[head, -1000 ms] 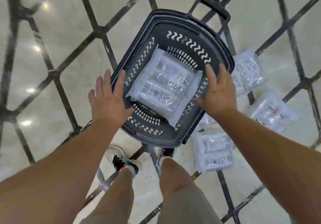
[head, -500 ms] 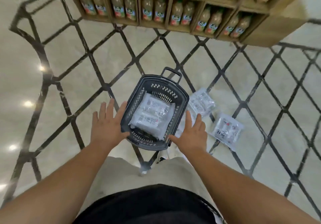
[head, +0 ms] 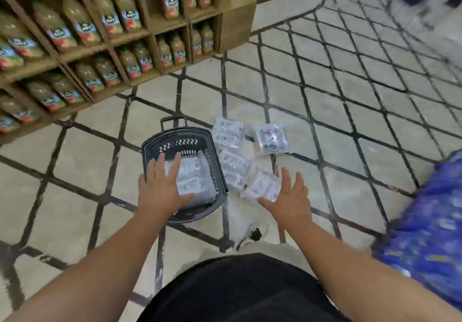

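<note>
Two bare hands, both empty, are spread above the floor (head: 325,111) of a shop aisle. The left hand (head: 162,188) shows in front of the near left corner of a dark basket (head: 178,144). Its fingers (head: 160,164) are straight and fanned apart, gripping nothing; whether they touch the rim cannot be told. The right hand (head: 291,196) is held palm-down to the right of the basket, fingers likewise straight and splayed, with the thumb pointing toward the nearest floor packet (head: 262,186). The basket stands on the floor with its handle (head: 173,120) at the far end, and one inner packet (head: 193,179) lies flat inside it. Four packets lie on the floor to the right of the basket: the nearest floor packet, a middle packet (head: 235,166) overlapping it, a far-left packet (head: 227,133) and a far-right packet (head: 271,138). A wooden shelf (head: 237,21) stocked with bottles (head: 110,19) fills the upper left. A blurred blue mass (head: 425,234) sits at the right edge.
</note>
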{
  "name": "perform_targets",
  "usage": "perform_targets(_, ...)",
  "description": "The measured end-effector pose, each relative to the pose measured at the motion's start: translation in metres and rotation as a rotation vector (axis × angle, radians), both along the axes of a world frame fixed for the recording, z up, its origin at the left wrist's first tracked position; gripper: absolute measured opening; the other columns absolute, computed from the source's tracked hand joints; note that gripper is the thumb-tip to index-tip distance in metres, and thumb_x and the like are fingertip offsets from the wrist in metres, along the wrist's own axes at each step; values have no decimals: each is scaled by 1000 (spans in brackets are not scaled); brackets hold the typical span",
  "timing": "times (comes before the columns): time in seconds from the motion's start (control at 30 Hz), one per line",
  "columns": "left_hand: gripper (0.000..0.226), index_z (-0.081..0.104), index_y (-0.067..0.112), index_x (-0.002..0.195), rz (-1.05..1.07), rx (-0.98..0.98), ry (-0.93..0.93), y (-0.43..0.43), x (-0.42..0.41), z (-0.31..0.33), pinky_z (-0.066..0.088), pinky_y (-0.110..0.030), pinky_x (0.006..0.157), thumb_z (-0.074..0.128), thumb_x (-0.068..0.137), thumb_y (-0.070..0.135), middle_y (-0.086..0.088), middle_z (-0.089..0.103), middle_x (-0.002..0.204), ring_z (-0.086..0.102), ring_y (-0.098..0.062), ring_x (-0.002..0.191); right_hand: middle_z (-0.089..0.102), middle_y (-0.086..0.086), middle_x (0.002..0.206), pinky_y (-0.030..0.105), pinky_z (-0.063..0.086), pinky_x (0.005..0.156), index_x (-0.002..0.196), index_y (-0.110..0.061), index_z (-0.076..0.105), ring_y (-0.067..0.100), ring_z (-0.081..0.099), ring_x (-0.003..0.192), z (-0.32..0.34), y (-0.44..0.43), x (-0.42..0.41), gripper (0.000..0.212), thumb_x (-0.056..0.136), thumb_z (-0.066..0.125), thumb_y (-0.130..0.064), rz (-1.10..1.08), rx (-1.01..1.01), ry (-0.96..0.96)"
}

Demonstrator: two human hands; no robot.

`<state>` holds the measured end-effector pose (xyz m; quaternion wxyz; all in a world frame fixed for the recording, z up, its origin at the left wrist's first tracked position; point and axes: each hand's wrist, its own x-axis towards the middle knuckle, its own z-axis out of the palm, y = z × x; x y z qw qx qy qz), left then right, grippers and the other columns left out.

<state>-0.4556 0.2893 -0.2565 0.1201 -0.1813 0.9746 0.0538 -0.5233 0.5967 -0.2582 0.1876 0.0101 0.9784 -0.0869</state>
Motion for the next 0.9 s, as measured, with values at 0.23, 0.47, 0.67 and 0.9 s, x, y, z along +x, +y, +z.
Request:
perform_targets(0.23,116,-14,40,154,-283,37,24,106,-35,9,21,-53,116,53,71,85,-6,-4,166,2,-31,151,-1,16,164,47,31,114,158,-30,-5,38,20,146,16,114,38,112,79,61,-75,-327,-5,49)
perform_targets(0.47,112,-8,39,155,-400,25,28,194,-91,13,22,-56,116,50,72,86,-6,-2,165,1,-31,150,5,16,163,48,37,109,158,-28,3,38,25,142,9,200,42,108,79,61,-74,-515,-16,27)
perform_targets(0.67,111,-17,41,153,-356,10,-18,273,-157,-12,16,-55,118,43,73,88,-5,-8,165,-2,-32,151,0,16,162,49,33,112,158,-28,-1,38,18,144,-28,281,-34,108,81,62,-71,-533,-81,-50)
perform_targets(0.9,110,1,37,157,-129,10,-41,357,-234,-32,15,-51,119,54,72,83,-9,4,165,4,-32,150,3,13,162,50,35,110,157,-30,0,37,23,143,-68,363,-189,106,81,62,-70,-325,-131,-166)
